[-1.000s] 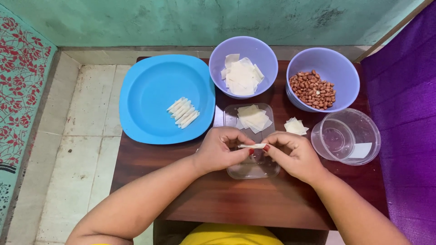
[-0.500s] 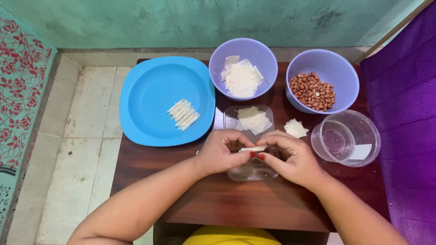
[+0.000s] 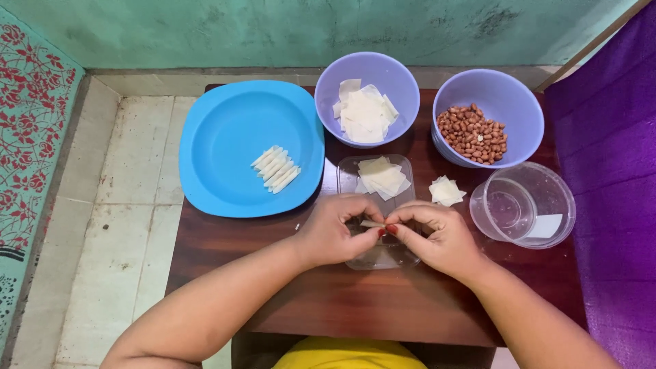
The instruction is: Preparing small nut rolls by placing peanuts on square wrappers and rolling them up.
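A thin rolled pastry wrapper (image 3: 372,224) lies pinched between both hands over the middle of the dark wooden table (image 3: 342,307), just above a clear rectangular plastic lid (image 3: 383,254) that sits under the fingers. The left hand (image 3: 335,232) closes its fingertips on the roll's left end, and the right hand (image 3: 441,236) closes thumb and forefinger on its right end, red-painted nails meeting at the roll; most of the roll is hidden by the fingers. At the far end of the same clear lid rests a small stack of flat square wrapper sheets (image 3: 383,176), and just right of it a smaller loose pile of wrapper pieces (image 3: 446,191) lies on the bare wood. To the right, near the right hand, stands an empty clear round plastic container (image 3: 523,205) with a pale label on its side. Behind it is a lavender bowl of peanuts (image 3: 488,116), and beside that, toward the centre, a second lavender bowl holding more white wrappers (image 3: 369,96). On the left, overhanging the table's edge, lies a blue plate (image 3: 225,137) carrying a short row of finished white rolls (image 3: 275,169), well apart from the hands. Pale floor tiles (image 3: 109,191) and a red-flowered mat (image 3: 34,137) lie to the left, a green wall (image 3: 273,27) beyond, purple cloth (image 3: 608,171) on the right.
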